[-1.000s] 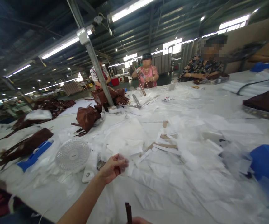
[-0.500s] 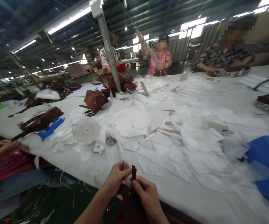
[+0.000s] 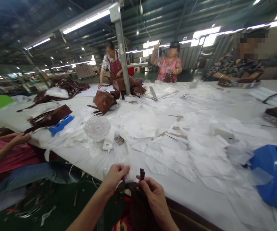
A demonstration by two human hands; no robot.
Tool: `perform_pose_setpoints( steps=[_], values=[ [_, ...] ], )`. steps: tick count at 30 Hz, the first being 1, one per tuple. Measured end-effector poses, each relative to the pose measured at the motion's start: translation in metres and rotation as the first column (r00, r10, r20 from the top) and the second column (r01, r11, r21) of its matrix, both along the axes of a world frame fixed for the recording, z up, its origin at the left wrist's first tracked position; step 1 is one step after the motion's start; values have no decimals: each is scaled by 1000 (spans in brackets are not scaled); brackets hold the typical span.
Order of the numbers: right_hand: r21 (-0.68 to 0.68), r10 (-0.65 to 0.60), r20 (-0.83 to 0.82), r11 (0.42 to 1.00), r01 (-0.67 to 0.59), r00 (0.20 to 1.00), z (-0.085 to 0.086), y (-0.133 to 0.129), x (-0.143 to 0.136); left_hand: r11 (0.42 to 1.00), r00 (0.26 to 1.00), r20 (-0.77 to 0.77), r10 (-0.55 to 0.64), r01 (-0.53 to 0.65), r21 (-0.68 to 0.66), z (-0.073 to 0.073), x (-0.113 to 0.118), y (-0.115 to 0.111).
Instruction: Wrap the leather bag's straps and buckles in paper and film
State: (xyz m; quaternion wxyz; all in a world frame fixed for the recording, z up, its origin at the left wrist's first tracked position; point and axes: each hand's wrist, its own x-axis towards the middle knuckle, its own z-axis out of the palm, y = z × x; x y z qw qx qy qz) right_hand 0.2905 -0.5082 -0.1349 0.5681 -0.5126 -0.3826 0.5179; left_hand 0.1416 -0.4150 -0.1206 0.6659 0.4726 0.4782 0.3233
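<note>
My right hand [image 3: 154, 195] pinches a dark brown strap [image 3: 142, 174] between thumb and fingers, its end standing up above them. Below it hangs a dark brown leather bag [image 3: 138, 208] at the table's near edge, partly covered by my hands. To the left of the strap, my left hand [image 3: 115, 178] is closed on a thin white wrapping sheet [image 3: 128, 178], which is crumpled and see-through. The two hands are a short way apart, over the top of the bag.
Loose white sheets [image 3: 177, 150] cover much of the table. A white fan [image 3: 97, 127] with a cable stands ahead on the left, near a blue tool [image 3: 61, 125]. A blue tape dispenser [image 3: 270, 176] is at right. Brown bags [image 3: 104, 101] lie farther back. Co-workers sit and stand around.
My left hand has drawn away leftward from the strap with the white sheet. My right hand still grips the strap. The view has swung left, and a co-worker behind the post now shows more.
</note>
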Motion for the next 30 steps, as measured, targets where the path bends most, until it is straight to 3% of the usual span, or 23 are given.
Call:
perform_pose_setpoints(
  steps=[6,11,17,24,30],
  values=[
    [24,-15,165,1000,12,986,1,-7,-3,978,982,77,175,-164,-132,-12,-14,-7],
    [72,-55,319,997,34,946,6,-11,-9,973,975,61,213,-205,-105,-15,-14,-9],
    [93,-99,380,993,68,920,2,-12,-14,978,977,62,206,-202,-57,-13,-10,-10],
    [76,-128,386,991,107,913,-1,-7,-15,990,988,62,144,-145,-1,-4,-2,-17],
    [58,-120,375,993,106,919,0,-3,-12,980,996,-45,-77,84,182,12,4,-27]
  ],
)
